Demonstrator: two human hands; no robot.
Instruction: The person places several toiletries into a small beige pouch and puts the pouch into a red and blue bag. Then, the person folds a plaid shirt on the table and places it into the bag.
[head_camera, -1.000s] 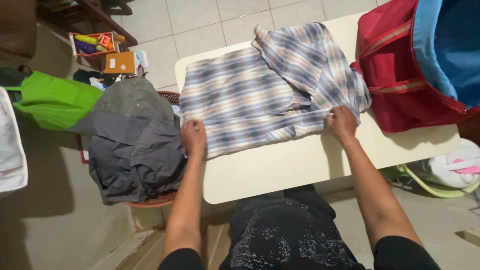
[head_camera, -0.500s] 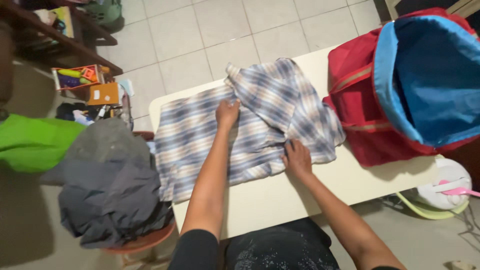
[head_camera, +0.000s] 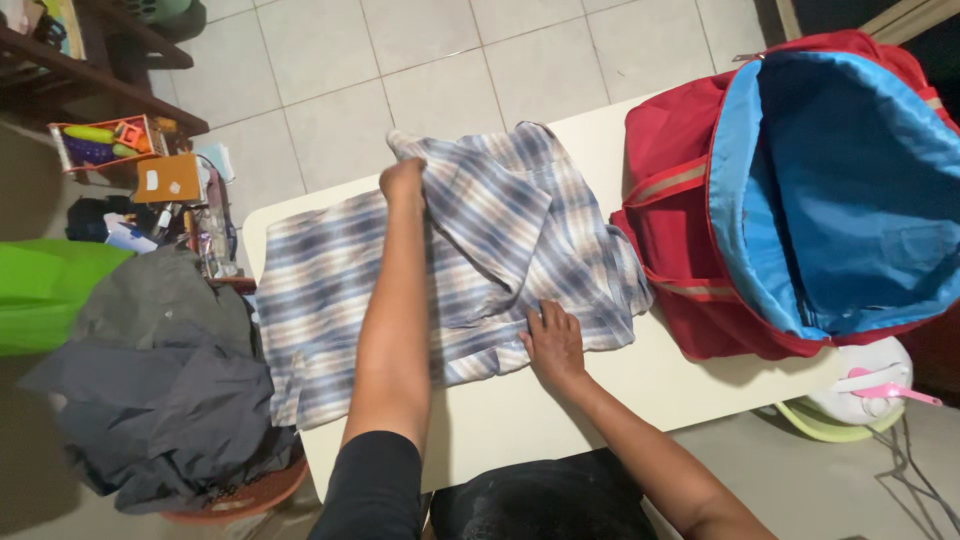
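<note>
Pale tiled floor surrounds the cream worktop (head_camera: 620, 395), where the blue-and-white plaid cotton shirt (head_camera: 330, 300) lies centred; left hand (head_camera: 403, 182) pinches fabric at twelve o'clock, right hand (head_camera: 553, 343) presses flat, best folded keeping edges aligned.

The shirt (head_camera: 480, 270) is thin woven cloth, matt and creased, in blue and beige plaid. It lies on a table (head_camera: 640, 400) with a smooth, cream, faintly glossy top. The bag (head_camera: 800, 200) at the right is red fabric with a slightly shiny blue lining. The left heap (head_camera: 160, 400) is dull grey cloth. The far floor (head_camera: 450, 70) is smooth tile.
</note>
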